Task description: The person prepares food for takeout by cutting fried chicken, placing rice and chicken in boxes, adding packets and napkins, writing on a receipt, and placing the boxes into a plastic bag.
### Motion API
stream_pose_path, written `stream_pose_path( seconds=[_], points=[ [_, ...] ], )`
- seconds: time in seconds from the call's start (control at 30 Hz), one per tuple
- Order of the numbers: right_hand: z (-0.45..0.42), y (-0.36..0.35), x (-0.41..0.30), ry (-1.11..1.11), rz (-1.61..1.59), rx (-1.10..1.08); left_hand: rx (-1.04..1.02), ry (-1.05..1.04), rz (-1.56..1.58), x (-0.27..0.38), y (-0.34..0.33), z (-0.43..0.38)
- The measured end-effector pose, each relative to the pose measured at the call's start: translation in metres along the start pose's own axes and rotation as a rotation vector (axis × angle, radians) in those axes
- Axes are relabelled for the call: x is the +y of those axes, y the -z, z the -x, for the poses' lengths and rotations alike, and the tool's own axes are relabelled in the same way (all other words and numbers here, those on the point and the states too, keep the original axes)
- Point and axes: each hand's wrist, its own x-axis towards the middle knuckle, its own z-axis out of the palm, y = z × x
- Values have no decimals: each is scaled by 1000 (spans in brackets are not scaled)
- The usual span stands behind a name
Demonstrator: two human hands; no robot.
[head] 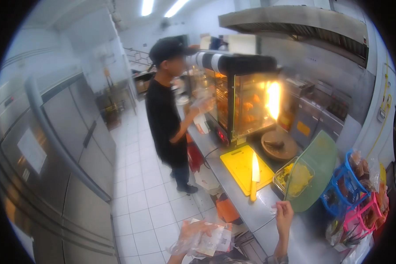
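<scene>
My left hand [198,232], in a clear plastic glove, is at the bottom of the view over a printed paper packet [214,241], gripping it near the counter's edge. Bare and raised over the steel counter, my right hand [283,211] has its fingers bent together; whether something thin is between them is unclear. Just beyond it stands a translucent green sheet or lid [316,175], leaning over a rectangular container [279,180] of yellow-green food. To the left of that container, a yellow-handled kitchen knife [255,171] lies on a yellow cutting board [234,161].
A lit glass food warmer [250,102] stands at the counter's back, beside a round brown chopping block [277,145]. A person in black [165,115] stands at its left side. Blue [345,184] and pink baskets [363,214] hold bagged goods at right. Steel refrigerators [72,132] line the left.
</scene>
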Motion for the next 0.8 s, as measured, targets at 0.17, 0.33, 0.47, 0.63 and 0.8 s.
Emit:
stream_pose_path(
  seconds=[0.17,0.33,0.47,0.63,0.8],
  points=[
    [-66,-62,74,253,453,-89,12,110,164,-60,60,-54],
    [-126,-83,181,64,627,257,-46,148,75,-102,95,-189],
    [-148,-58,230,69,1443,403,-65,169,13,-130,102,-305],
    [-216,-96,128,-303,1425,332,-69,188,-44,-166,105,-413],
    [-304,-108,140,-21,1148,313,-71,150,-78,-184,109,-444]
  ],
)
